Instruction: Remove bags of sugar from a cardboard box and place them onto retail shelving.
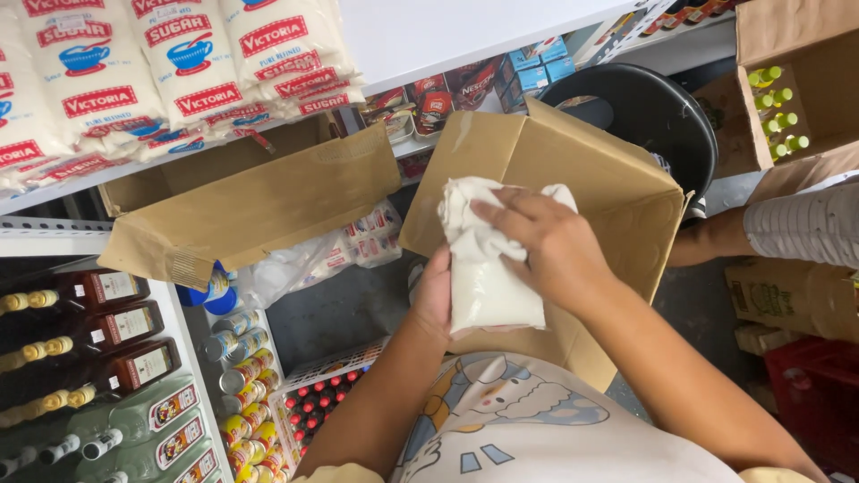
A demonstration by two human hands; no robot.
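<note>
So the biggest thing going on is the open cardboard box [573, 188] sitting right in front of the person, flaps spread wide, one big flap [259, 210] lying out to the left under the shelf [429, 36]. That shelf is carrying a stack of white bags [188, 63] with red and blue print. A black round stool [658, 112] is standing just behind the box, and a second box [805, 63] with yellow-green capped bottles [777, 112] is sitting up in the top right corner.

Down on the left, dark bottles [107, 326] are lying in rows, with cans [246, 376] beside them and a white crate [318, 394] of small red-capped bottles near the person's left elbow. Someone else's arm in a striped sleeve [805, 224] is reaching in from the right.

Both hands are holding a white pouch [492, 268] just over the box's near edge. The left hand [436, 300] is cupping it from below and behind on the left side, fingers mostly hidden. The right hand [546, 246] is gripping across the top, fingers spread over the bunched, crumpled end.
</note>
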